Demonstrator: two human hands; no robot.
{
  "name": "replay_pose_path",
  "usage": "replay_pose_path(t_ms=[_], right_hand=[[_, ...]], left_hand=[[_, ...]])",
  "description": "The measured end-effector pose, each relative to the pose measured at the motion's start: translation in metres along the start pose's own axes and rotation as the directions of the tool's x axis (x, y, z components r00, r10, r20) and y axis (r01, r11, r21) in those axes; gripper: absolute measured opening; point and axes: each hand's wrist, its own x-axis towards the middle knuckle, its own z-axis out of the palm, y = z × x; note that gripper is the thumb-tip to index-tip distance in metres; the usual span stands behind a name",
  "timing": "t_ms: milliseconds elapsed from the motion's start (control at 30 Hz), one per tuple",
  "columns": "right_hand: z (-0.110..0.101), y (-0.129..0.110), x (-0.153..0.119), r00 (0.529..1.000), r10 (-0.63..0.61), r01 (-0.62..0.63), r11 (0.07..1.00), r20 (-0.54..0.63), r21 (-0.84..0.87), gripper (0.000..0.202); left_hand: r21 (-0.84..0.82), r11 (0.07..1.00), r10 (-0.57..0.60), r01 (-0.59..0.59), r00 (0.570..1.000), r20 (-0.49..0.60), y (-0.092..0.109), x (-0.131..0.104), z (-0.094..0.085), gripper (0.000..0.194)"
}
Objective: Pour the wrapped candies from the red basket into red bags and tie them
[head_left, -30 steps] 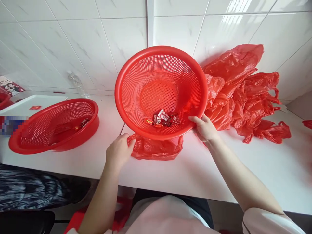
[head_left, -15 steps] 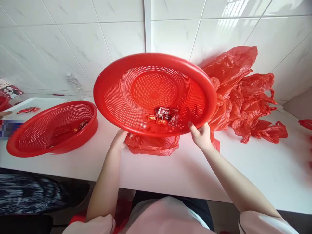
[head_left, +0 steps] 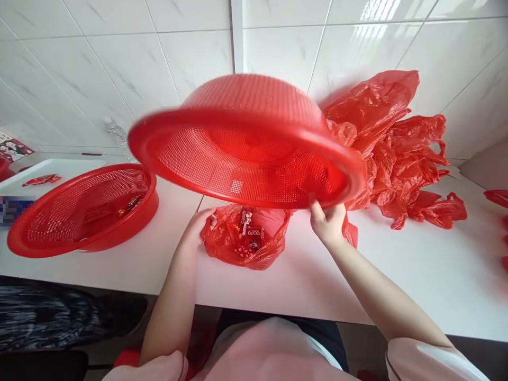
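My right hand grips the rim of a large red plastic basket, thumb over the near edge. The basket is steeply tilted, its mouth facing down towards me, and no packets show inside it. Below its near rim a red plastic bag stands with its mouth open on the table. Several small wrapped candies lie in the bag. My left hand is closed on the left edge of the bag, its fingers partly hidden behind the plastic.
Another red basket with a few packets leans at the left. Behind it is a white tray holding red packets. Crumpled red bags are heaped on the right against the tiled wall. A person's patterned clothing shows lower left.
The basket has tipped further over, its bottom rising. The candies that lay in it are out of it, and candies now show in the bag, whose mouth has come into view.
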Motion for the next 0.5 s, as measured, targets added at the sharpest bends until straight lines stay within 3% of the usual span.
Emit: replay_pose_path(t_ms=[67, 100, 133, 200, 267, 333, 400, 500], right_hand=[[0.004, -0.011, 0.008, 0.988, -0.005, 0.01, 0.999, -0.156, 0.032, 0.04], [0.006, -0.017, 0.012, 0.984, 0.004, 0.01, 0.997, -0.179, 0.077, 0.042], [0.008, -0.022, 0.017, 0.989, 0.028, -0.007, 0.99, -0.142, 0.144, 0.044], [0.009, -0.031, 0.025, 0.991, 0.132, -0.129, 0.94, 0.013, 0.317, 0.045], [0.01, -0.04, 0.03, 0.937, 0.27, -0.346, 0.817, 0.223, 0.461, 0.041], [0.012, -0.048, 0.034, 0.828, 0.381, -0.557, 0.645, 0.411, 0.524, 0.031], [0.017, -0.054, 0.037, 0.715, 0.448, -0.699, 0.473, 0.536, 0.537, 0.02], [0.032, -0.061, 0.044, 0.598, 0.471, -0.798, 0.281, 0.648, 0.533, 0.012]], left_hand=[[0.067, 0.995, 0.082, -0.076, 0.992, -0.098, 0.003, -0.009, -0.001, 0.03], [0.15, 0.979, 0.163, -0.137, 0.97, -0.181, 0.006, -0.014, -0.003, 0.029], [0.279, 0.94, 0.276, -0.198, 0.921, -0.275, 0.009, -0.021, -0.008, 0.027], [0.613, 0.759, 0.541, -0.22, 0.737, -0.405, 0.015, -0.033, -0.024, 0.025], [0.833, 0.549, 0.729, -0.072, 0.529, -0.435, 0.019, -0.042, -0.048, 0.029], [0.88, 0.467, 0.78, 0.084, 0.429, -0.455, 0.018, -0.045, -0.077, 0.036], [0.888, 0.427, 0.777, 0.169, 0.435, -0.456, 0.013, -0.042, -0.105, 0.043], [0.896, 0.372, 0.714, 0.241, 0.543, -0.442, 0.005, -0.035, -0.136, 0.04]])
